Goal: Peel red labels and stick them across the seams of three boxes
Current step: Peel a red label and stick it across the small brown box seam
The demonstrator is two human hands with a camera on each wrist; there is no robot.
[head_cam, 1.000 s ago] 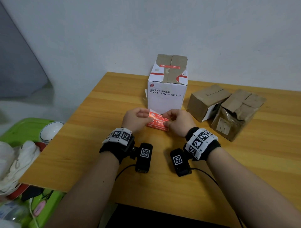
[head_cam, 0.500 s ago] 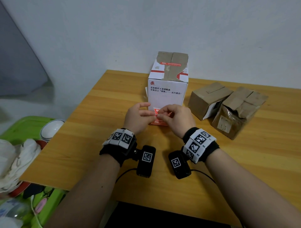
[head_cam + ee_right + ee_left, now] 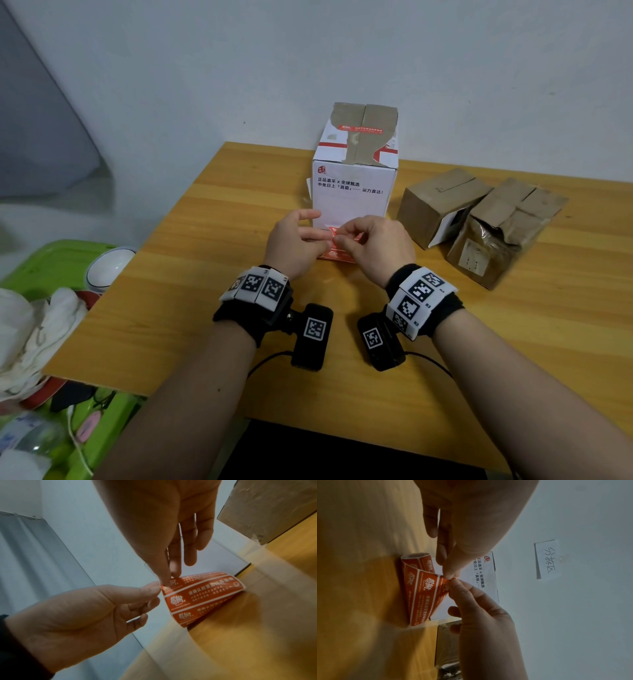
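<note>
Label sheet [image 3: 202, 596]: red, printed, curled, lower edge resting on table [image 3: 205, 274] just in front of white box [image 3: 352, 202]. Corner pinched between thumb and forefinger of left hand [image 3: 294, 243]; same corner pinched by thumb and forefinger of right hand [image 3: 376, 246], remaining fingers of both loosely extended. One label on white box top; none visible on the two brown boxes [image 3: 479, 219], well apart to the right. Judged thin, light, limp, adhesive-backed, prone to folding onto itself. Best taken at lifted corner, backing held flat, peeled slowly.
</note>
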